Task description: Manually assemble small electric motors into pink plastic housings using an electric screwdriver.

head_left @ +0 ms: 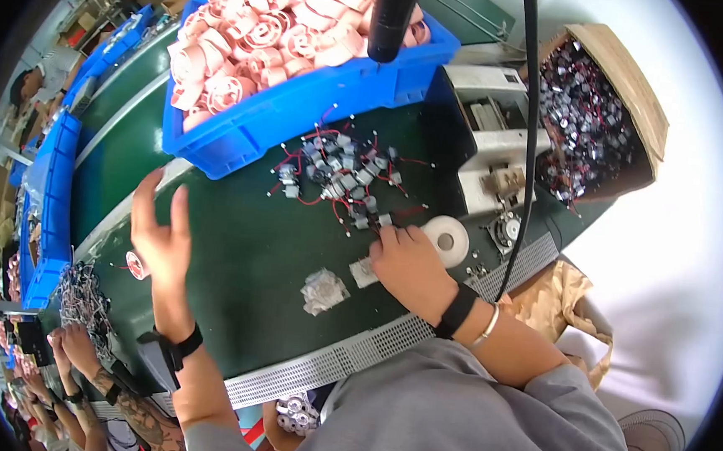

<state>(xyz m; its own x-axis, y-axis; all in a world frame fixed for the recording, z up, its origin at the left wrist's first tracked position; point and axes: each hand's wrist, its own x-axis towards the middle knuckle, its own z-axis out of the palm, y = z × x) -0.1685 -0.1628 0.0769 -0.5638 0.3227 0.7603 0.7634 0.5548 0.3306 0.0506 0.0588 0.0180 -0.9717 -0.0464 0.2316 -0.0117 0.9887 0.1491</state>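
My left hand (163, 241) is raised over the left part of the green work surface (244, 226), open with its fingers spread. Just beside its outer edge lies a small round pink-and-white part (136, 265) with a red wire. Bent over the near edge of a loose pile of small grey motors (344, 170) with red and black wires, my right hand (409, 266) has its fingertips closed on one small motor (384, 220), partly hidden by the fingers. A white tape roll (446, 241) sits right of that hand. A crumpled clear plastic bag (323, 291) lies nearer me.
Behind the pile stands a blue crate (303, 104) heaped with pink plastic housings (266, 34). A white-and-black machine (489, 142) and a cardboard box (638, 102) of wired motors stand right. A black cable (527, 111) hangs down. At left, another person's hands (76, 348) are near tangled wires (84, 298).
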